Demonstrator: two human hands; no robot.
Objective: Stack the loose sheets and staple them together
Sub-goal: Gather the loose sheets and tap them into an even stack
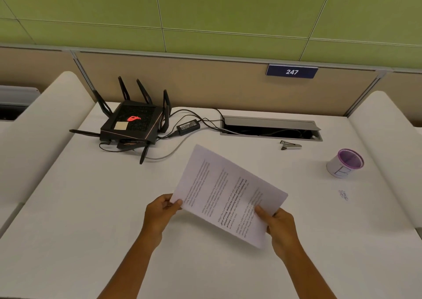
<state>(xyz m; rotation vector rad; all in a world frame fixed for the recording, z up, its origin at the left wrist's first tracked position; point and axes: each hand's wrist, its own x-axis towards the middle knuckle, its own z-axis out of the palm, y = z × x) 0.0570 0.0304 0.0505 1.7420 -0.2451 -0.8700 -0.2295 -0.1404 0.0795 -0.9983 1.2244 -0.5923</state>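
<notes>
A stack of white printed sheets (pixel 226 191) is held up above the white desk (pixel 91 207), turned at an angle. My left hand (pixel 161 214) pinches its near left corner, thumb on top. My right hand (pixel 279 228) grips the near right edge, thumb lying on the printed face. A small silver stapler (pixel 291 145) lies on the desk beyond the sheets, to the right, just in front of the cable tray. Neither hand touches it.
A black router (pixel 132 122) with antennas, a power brick (pixel 188 127) and cables sit at the back left. An open cable tray (pixel 271 128) runs along the back. A purple-rimmed pen cup (pixel 344 162) stands at the right. White side partitions flank the desk.
</notes>
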